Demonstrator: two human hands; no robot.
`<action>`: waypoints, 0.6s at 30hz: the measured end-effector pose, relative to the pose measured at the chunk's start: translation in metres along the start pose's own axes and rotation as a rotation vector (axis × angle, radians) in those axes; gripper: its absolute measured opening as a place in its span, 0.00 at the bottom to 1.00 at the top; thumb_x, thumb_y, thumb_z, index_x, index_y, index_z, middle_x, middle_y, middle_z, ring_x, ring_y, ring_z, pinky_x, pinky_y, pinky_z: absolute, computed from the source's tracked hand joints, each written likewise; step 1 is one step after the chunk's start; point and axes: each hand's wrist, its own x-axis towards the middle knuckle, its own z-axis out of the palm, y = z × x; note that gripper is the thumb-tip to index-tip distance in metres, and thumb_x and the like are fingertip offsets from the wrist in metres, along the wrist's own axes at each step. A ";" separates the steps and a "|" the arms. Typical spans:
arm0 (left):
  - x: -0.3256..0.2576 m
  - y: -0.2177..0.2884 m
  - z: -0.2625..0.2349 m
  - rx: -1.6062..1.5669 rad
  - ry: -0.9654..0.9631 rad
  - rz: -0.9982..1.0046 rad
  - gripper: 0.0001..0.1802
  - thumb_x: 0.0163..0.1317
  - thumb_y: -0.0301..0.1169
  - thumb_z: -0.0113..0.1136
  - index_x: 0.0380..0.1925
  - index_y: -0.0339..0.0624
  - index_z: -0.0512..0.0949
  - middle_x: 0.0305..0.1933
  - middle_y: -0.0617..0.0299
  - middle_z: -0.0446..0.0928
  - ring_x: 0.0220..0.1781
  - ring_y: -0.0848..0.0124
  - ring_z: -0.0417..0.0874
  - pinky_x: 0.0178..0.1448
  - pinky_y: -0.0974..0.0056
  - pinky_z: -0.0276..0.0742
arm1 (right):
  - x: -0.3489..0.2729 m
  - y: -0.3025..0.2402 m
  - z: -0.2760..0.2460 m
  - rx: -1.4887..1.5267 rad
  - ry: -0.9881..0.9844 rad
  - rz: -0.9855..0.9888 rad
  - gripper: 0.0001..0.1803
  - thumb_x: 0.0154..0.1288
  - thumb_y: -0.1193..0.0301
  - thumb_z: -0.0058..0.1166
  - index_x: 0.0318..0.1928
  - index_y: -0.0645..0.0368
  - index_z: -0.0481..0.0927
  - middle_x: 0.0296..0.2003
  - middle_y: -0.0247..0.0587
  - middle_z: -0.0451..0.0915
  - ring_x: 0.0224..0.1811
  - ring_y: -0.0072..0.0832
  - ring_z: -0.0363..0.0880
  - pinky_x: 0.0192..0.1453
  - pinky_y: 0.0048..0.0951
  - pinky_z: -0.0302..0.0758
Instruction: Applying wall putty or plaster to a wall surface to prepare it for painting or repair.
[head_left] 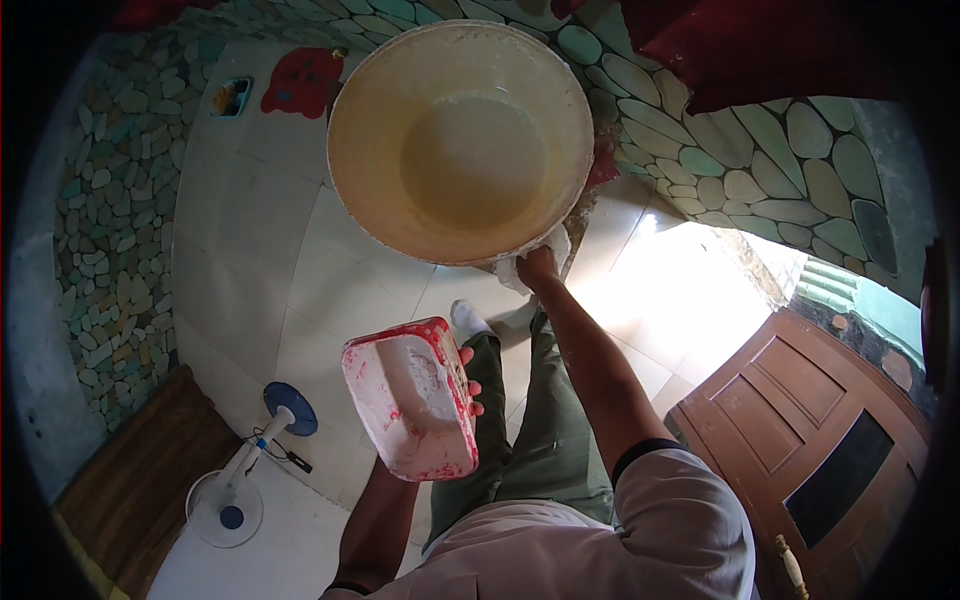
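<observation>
Right arm (600,375) outstretched, right hand (538,267) curled; left forearm (380,525) lower, left hand (475,388) mostly hidden

Blue-and-white fan (240,462): near left. Brown panelled door (790,430): near right. Red mat (300,85): far left, beside small blue tray (227,115). Stone-clad wall (120,240): left.

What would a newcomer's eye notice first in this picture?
Probably the large pale tub at the top centre, with the right hand on a white cloth by its near rim. Next may come the red-and-white container below it, held in the left hand, then the brown panelled door at lower right.
</observation>
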 end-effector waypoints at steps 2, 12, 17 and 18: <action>0.002 -0.005 0.003 -0.010 0.012 0.022 0.41 0.62 0.48 0.56 0.70 0.47 0.51 0.73 0.48 0.48 0.64 0.43 0.66 0.64 0.36 0.65 | 0.005 0.004 0.000 -0.016 -0.011 0.025 0.20 0.55 0.64 0.54 0.41 0.70 0.78 0.46 0.66 0.76 0.52 0.55 0.74 0.58 0.44 0.71; -0.004 -0.008 0.013 -0.077 0.129 0.038 0.43 0.63 0.54 0.52 0.70 0.43 0.50 0.73 0.45 0.48 0.62 0.39 0.68 0.61 0.34 0.68 | 0.001 0.003 0.005 -0.234 0.062 0.013 0.30 0.55 0.54 0.56 0.53 0.61 0.76 0.53 0.57 0.75 0.57 0.49 0.72 0.61 0.43 0.69; 0.000 -0.010 0.009 -0.027 0.115 0.040 0.42 0.63 0.54 0.51 0.69 0.43 0.51 0.72 0.44 0.49 0.62 0.40 0.69 0.61 0.36 0.69 | -0.002 0.014 0.010 -0.391 0.032 -0.057 0.32 0.55 0.49 0.54 0.53 0.60 0.76 0.53 0.54 0.75 0.58 0.47 0.72 0.62 0.41 0.68; -0.001 -0.009 0.006 0.019 0.092 0.046 0.41 0.64 0.53 0.51 0.69 0.44 0.51 0.72 0.44 0.49 0.61 0.41 0.70 0.61 0.37 0.70 | -0.004 0.013 0.014 -0.325 0.021 -0.010 0.32 0.55 0.49 0.54 0.53 0.60 0.77 0.53 0.54 0.75 0.57 0.46 0.72 0.63 0.41 0.67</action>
